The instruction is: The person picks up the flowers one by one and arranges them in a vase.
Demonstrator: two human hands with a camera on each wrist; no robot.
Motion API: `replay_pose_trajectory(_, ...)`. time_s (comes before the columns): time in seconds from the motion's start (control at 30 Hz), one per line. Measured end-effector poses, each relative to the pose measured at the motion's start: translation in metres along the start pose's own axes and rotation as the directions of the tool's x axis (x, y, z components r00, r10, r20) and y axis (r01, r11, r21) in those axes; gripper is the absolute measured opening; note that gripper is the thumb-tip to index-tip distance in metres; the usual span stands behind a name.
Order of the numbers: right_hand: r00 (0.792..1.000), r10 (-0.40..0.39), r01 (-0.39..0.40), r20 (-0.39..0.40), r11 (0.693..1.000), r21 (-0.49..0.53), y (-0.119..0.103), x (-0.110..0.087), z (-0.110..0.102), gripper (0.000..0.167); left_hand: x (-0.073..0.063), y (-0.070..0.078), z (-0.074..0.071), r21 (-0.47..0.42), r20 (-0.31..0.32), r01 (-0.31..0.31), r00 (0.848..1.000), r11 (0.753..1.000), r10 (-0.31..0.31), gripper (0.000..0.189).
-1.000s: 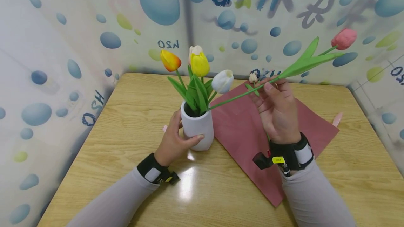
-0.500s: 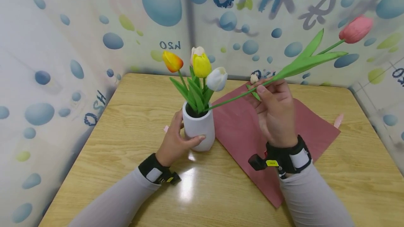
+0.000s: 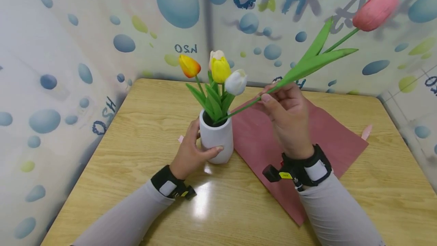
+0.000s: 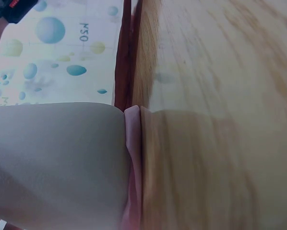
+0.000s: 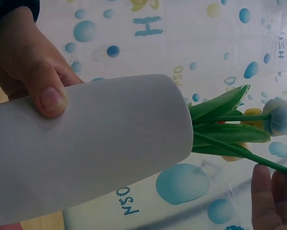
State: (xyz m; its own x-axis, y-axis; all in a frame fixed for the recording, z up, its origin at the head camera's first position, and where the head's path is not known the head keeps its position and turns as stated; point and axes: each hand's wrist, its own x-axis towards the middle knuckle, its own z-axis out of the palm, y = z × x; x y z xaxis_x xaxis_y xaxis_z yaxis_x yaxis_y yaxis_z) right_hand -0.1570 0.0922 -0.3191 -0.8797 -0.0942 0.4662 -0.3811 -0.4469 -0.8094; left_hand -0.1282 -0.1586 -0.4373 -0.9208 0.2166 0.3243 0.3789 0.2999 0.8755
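A white vase [image 3: 216,141] stands upright on the table with several artificial tulips in it: an orange-yellow tulip [image 3: 189,66], a yellow tulip [image 3: 220,70], a pale one partly behind it and a white tulip [image 3: 236,82]. My left hand [image 3: 192,155] grips the vase from its left, thumb across the front. My right hand [image 3: 290,119] pinches the green stem of a pink tulip [image 3: 375,10], which slants up to the right. Its stem's lower end reaches inside the vase mouth. In the right wrist view the vase [image 5: 100,139] hides most of the left hand's fingers.
Dark red wrapping paper [image 3: 269,162] lies flat on the wooden table [image 3: 136,132], right of the vase and under the right hand. A small pink piece [image 3: 367,132] lies by its right corner, another [image 3: 180,139] left of the vase. A patterned wall covering [image 3: 143,10] stands behind.
My right hand has moved left towards the vase, and the pink tulip's bloom has risen to a steeper slant. The stem's end has gone into the vase mouth. My left hand keeps its hold.
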Motion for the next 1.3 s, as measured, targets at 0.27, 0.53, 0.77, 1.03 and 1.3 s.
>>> replay_pose_trajectory(0.27, 0.998, 0.035, -0.028, 0.047, 0.989, -0.147, 0.005, 0.000, 0.008, 0.018, 0.000, -0.001, 0.001, 0.012, 0.006, 0.010, 1.000, 1.000, -0.010, 0.092)
replay_pose_trajectory(0.53, 0.991, 0.051, -0.013, 0.120, 0.957, -0.291, 0.008, -0.002, 0.015, 0.021, 0.001, 0.000, 0.001, 0.014, 0.001, 0.006, 1.000, 1.000, -0.006, 0.094)
replay_pose_trajectory(0.77, 0.985, 0.045, 0.028, 0.169, 0.914, -0.404, 0.009, -0.003, 0.021, 0.025, 0.001, -0.001, 0.001, 0.026, -0.009, 0.012, 1.000, 1.000, -0.012, 0.095)
replay_pose_trajectory(1.03, 0.950, 0.004, 0.148, 0.312, 0.875, -0.461, 0.008, 0.002, 0.025, 0.025, 0.001, -0.002, 0.000, 0.027, -0.013, 0.010, 1.000, 1.000, -0.010, 0.095)
replay_pose_trajectory(1.3, 0.920, 0.050, 0.183, 0.388, 0.821, -0.541, 0.007, 0.003, 0.030, 0.022, 0.001, 0.000, 0.000, 0.027, -0.008, 0.021, 1.000, 0.999, -0.020, 0.096)
